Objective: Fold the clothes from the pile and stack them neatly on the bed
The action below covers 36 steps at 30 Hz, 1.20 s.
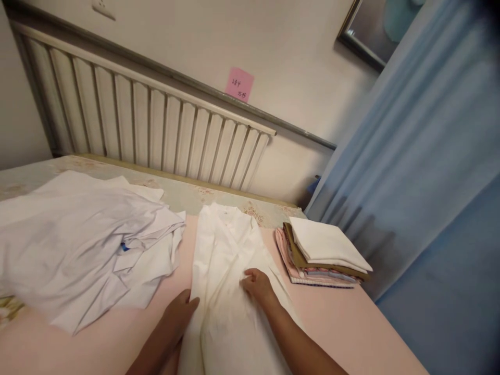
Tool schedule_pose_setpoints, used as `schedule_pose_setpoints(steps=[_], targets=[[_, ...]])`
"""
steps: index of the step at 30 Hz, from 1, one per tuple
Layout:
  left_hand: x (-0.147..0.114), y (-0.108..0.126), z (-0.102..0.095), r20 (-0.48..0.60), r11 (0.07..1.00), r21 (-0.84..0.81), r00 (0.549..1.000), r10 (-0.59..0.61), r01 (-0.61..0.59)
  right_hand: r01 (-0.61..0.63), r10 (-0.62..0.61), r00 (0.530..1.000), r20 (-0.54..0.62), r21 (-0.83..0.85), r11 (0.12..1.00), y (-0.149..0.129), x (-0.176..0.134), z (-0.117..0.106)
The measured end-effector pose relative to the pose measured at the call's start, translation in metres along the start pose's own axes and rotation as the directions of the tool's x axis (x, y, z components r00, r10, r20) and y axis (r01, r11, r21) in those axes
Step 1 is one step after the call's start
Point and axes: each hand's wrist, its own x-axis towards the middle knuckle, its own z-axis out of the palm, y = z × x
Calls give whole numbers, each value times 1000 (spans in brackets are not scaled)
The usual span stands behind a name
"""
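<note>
A long white coat (230,250) with a crossed V-shaped collar lies lengthwise on the pink sheet (336,328), its collar end away from me. My left hand (183,311) is at the coat's left edge, thumb on top and the other fingers mostly out of sight under the fabric. On the coat's front, right of its middle, my right hand (257,285) has its fingers curled in, pinching the cloth. Creases run from the collar down between both hands. The lower end of the coat passes out of view at the bottom.
A loose heap of white clothes (89,234) spreads over the left side. To the right sits a folded stack (328,245), white on top, brown and pink below. Behind the bed are a radiator (156,114) and a pink note (239,84); a blue curtain (422,156) hangs at right.
</note>
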Motion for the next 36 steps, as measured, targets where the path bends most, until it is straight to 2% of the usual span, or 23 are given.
schedule_pose_setpoints(steps=[3,6,10,13,16,19,23,31,36], targets=[[0,3,-2,17,999,43,1000,19,-20,-37,35,998,50,25,999,-10,-5,6],[1,4,-3,24,996,85,999,26,-28,-14,12,998,69,34,999,-18,-19,9],[6,-1,-3,39,995,87,999,36,-39,139,-139,990,14,-15,990,-38,-39,11],[9,-6,-1,45,997,70,998,38,-41,267,-275,960,-53,-126,955,-57,-50,17],[10,-7,-1,48,997,63,998,34,-37,310,-314,949,-15,-131,942,-68,-55,26],[10,-7,-1,50,998,52,999,20,-22,328,-324,945,51,-89,941,-72,-57,34],[10,-7,-2,55,999,31,998,14,-16,336,-333,941,58,-44,941,-74,-54,39],[13,-10,0,52,995,86,998,35,-39,403,-406,913,31,61,913,-95,-43,39],[14,-9,2,74,999,15,996,-48,47,428,-427,904,-36,110,897,-118,-44,38]])
